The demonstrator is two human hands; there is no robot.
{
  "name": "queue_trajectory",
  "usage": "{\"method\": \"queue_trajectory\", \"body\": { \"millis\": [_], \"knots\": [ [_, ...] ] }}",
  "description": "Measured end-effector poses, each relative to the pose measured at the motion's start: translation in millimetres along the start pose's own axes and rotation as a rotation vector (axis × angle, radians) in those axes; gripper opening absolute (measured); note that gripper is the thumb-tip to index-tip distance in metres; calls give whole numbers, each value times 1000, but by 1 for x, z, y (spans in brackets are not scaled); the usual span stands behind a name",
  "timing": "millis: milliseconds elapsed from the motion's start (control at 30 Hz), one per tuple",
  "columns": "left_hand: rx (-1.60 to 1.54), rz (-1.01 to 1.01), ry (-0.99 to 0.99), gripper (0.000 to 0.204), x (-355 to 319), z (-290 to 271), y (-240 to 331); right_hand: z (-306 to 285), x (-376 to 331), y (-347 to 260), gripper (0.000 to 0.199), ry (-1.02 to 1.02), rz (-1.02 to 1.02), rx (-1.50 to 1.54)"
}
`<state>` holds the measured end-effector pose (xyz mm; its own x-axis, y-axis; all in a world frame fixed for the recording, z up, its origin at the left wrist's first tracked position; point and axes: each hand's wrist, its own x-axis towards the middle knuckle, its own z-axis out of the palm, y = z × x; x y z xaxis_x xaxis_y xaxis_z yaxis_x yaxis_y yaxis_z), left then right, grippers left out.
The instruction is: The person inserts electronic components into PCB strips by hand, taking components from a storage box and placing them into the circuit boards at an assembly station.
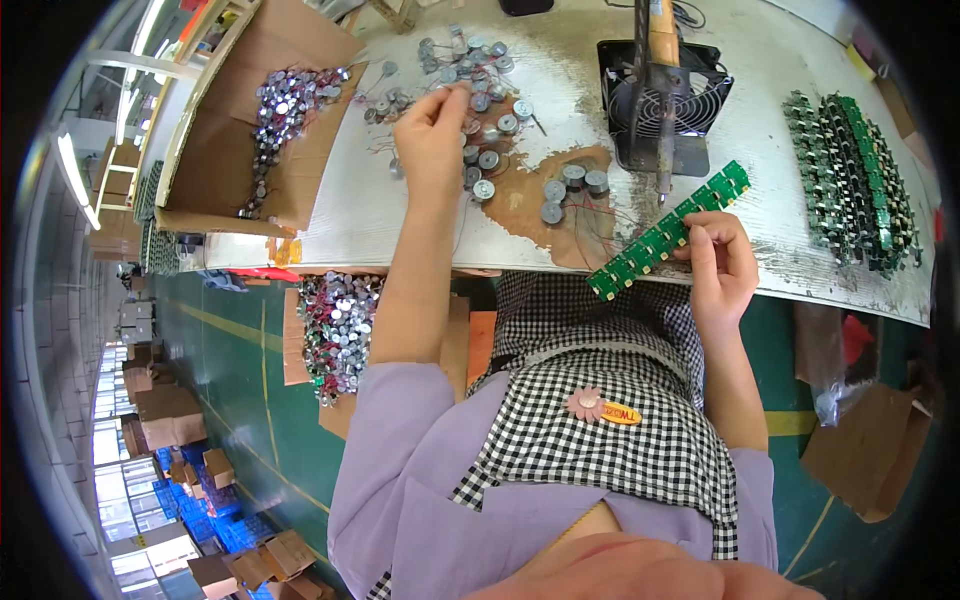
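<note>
My right hand (722, 268) grips a long strip of green circuit boards (655, 242) between thumb and fingers, tilted over the table's near edge. Red wires run from the strip to a small group of round metal parts (573, 178). Farther left, my left hand (430, 135) is closed in a pinch at a loose pile of similar round grey parts with thin wires (480, 102). Whatever its fingertips hold is too small to make out. Between the hands, beyond the strip, a soldering iron (665, 140) points tip down.
Behind the iron stands a black fan (700, 90). Many finished-looking green boards (850, 180) are stacked at the right. An open cardboard box (200, 150) with shiny round parts (285, 105) lies at the left. Another box of parts (340, 330) sits below the table edge.
</note>
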<state>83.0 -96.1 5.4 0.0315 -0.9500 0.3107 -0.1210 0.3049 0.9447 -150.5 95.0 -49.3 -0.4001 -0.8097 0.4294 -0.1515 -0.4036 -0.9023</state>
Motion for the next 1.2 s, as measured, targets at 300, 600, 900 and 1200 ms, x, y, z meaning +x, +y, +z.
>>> {"method": "queue_trajectory", "body": {
  "millis": [300, 600, 900, 1200],
  "knots": [
    [-308, -24, -316, 23, -49, 27, 49, -5, 0, 5, 5, -20, -162, -180],
    [-366, -495, -599, 14, -116, 54, 27, -1, 1, 1, 5, -72, -178, -89],
    [-197, -260, -521, 7, -124, 74, 24, -3, 6, -11, 9, -107, -325, -234],
    [-169, -230, -527, 10, -114, 84, 29, 1, 17, -18, 11, -133, -325, -319]
  ]
}}
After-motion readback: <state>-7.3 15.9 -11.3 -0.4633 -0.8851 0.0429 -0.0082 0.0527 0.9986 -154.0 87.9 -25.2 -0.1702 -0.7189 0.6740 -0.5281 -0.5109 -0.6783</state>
